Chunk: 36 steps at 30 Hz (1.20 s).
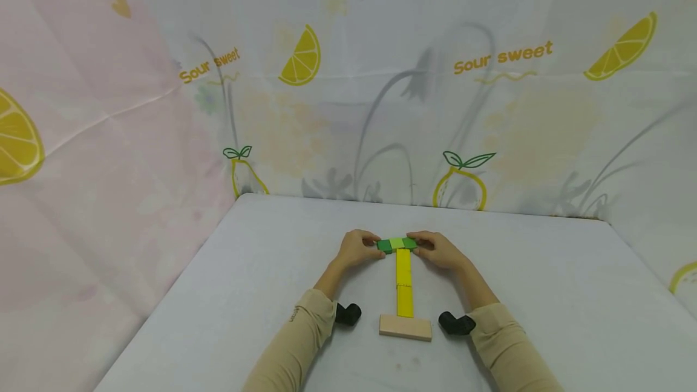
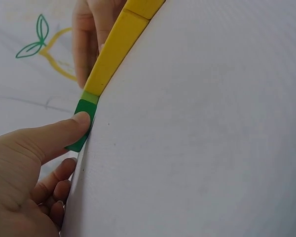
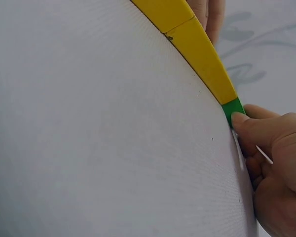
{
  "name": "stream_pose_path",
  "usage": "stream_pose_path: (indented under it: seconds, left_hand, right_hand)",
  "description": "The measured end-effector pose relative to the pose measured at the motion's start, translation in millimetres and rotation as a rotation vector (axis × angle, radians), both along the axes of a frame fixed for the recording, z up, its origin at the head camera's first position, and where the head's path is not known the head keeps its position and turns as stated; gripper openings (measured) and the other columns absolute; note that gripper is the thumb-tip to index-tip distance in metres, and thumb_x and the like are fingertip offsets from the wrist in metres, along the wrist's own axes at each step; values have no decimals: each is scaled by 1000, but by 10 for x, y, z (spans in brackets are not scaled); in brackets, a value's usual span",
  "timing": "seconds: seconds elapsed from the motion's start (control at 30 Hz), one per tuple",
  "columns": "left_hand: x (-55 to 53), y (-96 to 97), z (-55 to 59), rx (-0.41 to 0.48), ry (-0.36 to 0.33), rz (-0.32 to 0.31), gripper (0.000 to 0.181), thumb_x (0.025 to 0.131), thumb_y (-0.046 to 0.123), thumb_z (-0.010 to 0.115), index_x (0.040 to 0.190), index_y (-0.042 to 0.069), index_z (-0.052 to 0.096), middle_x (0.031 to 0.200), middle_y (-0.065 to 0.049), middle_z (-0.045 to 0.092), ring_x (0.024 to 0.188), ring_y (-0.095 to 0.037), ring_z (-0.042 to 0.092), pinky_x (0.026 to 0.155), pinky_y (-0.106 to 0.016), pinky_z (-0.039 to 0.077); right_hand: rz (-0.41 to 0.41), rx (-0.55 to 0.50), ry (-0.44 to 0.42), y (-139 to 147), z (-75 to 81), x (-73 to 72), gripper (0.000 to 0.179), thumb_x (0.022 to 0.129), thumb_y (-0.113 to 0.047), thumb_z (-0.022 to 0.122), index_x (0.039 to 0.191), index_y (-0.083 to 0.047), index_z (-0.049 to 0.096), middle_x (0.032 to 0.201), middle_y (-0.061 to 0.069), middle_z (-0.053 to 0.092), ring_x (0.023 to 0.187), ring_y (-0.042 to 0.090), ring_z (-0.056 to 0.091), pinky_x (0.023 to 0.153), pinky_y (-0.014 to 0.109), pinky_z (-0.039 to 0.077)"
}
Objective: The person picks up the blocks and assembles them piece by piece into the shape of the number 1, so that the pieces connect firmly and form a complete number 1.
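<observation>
Two yellow blocks (image 1: 404, 283) lie end to end in a line on the white table. Across their far end runs a short row: a dark green block on the left (image 1: 384, 246), a light green block (image 1: 396, 243) in the middle, and a dark green block on the right (image 1: 409, 244). My left hand (image 1: 358, 248) pinches the left dark green block, its thumb (image 2: 74, 129) on the near face in the left wrist view. From the other side, my right hand (image 1: 438, 250) pinches the right dark green block, thumb (image 3: 244, 123) against it.
A plain wooden block (image 1: 405, 328) lies crosswise at the near end of the yellow line. Black wrist-worn devices (image 1: 348, 314) stick out at both cuffs. Behind the white table (image 1: 544, 295) hangs a cloth (image 1: 370, 77) printed with lemons.
</observation>
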State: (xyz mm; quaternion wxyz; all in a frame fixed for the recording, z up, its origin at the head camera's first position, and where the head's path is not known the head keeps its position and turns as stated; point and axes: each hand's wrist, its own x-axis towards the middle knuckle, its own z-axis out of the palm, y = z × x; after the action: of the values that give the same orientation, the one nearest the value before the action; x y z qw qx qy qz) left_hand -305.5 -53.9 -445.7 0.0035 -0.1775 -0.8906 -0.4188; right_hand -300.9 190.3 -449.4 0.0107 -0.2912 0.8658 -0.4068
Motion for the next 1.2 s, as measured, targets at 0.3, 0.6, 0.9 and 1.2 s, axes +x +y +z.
stream_pose_path:
  seconds: [0.3, 0.6, 0.9, 1.2]
  left_hand:
    - [-8, -4, -18, 16, 3, -10, 37, 70, 18, 81, 102, 2, 72, 94, -12, 69, 87, -23, 61, 75, -30, 49]
    - [-33, -7, -45, 9, 6, -15, 38, 70, 19, 81, 103, 2, 72, 96, -12, 69, 89, -24, 62, 77, -32, 49]
    - [-27, -35, -63, 32, 7, -19, 43, 68, 16, 83, 105, -1, 70, 92, -10, 67, 84, -20, 58, 75, -29, 47]
    - [-31, -38, -72, 48, -13, -28, 43, 68, 16, 83, 105, -1, 69, 89, -8, 65, 81, -16, 54, 73, -27, 44]
  right_hand:
    - [21, -22, -16, -72, 249, 156, 35, 86, 11, 56, 119, 21, 50, 117, 34, 55, 102, 45, 53, 91, 50, 42]
    - [11, -29, -4, 14, -15, -23, 37, 88, 2, 59, 123, 13, 53, 121, 27, 57, 106, 37, 55, 93, 45, 43]
    - [12, -41, -28, 26, -48, -60, 38, 87, 0, 60, 123, 11, 55, 121, 25, 58, 104, 33, 56, 91, 34, 45]
    - [-16, -35, -36, 45, -61, -53, 39, 87, -2, 61, 124, 9, 55, 122, 25, 58, 106, 36, 56, 93, 44, 43]
